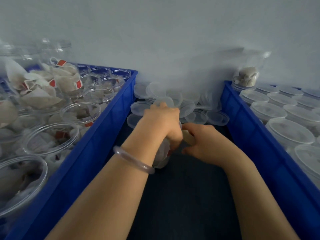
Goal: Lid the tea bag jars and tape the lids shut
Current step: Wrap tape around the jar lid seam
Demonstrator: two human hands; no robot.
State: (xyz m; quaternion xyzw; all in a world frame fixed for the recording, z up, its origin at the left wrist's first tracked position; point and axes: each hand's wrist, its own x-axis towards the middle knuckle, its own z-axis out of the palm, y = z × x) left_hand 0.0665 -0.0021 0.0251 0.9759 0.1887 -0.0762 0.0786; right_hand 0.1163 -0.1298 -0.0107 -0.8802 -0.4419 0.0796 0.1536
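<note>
Head view: jar (161,159) held under left grip (162,120).

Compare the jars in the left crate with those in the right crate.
Left jars are open, with bare rims; right jars wear lids. Left jars plainly show tea bags with red tags; right jars' contents are blurred under the lids. Both are clear plastic, packed in blue crates.
</note>
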